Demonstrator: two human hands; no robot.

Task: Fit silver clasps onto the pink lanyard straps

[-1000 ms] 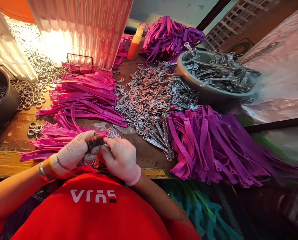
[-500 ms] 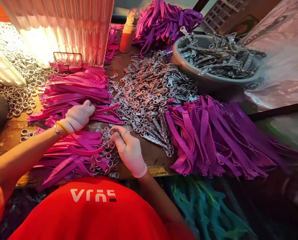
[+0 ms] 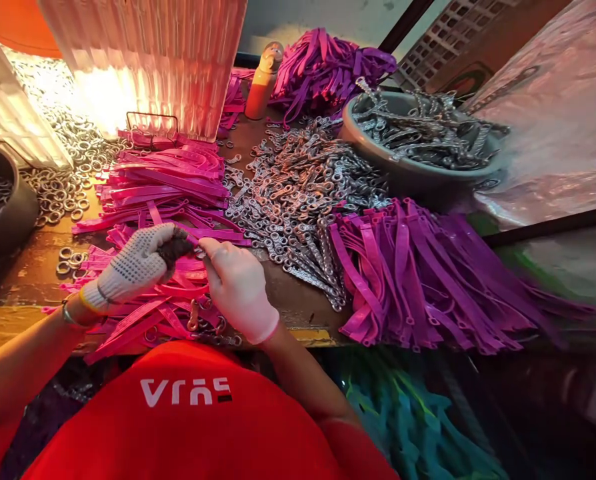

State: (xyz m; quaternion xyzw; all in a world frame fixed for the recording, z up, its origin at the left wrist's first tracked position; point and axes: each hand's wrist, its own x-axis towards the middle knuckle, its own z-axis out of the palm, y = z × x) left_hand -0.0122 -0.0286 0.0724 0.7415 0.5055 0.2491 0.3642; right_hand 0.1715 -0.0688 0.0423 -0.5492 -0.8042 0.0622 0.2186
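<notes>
My left hand, in a dotted knit glove with dark fingertips, is closed on a pink strap near its end. Closed in a pinch, my right hand, in a smooth white glove, meets the left at that strap end. A small bit of metal shows at its fingertips, too covered to make out fully. Under and in front of both hands lie loose pink straps and several metal links. Behind them is a stack of pink straps.
Metal links are heaped mid-table, purple straps at right. A grey basin holds metal chain pieces. Metal rings and a dark bowl lie left. A bottle and a ribbed translucent panel stand behind.
My left hand has come back from the strap stack toward my right hand, now with a strap. My right hand has moved slightly up and left from the links, and the two hands meet.
</notes>
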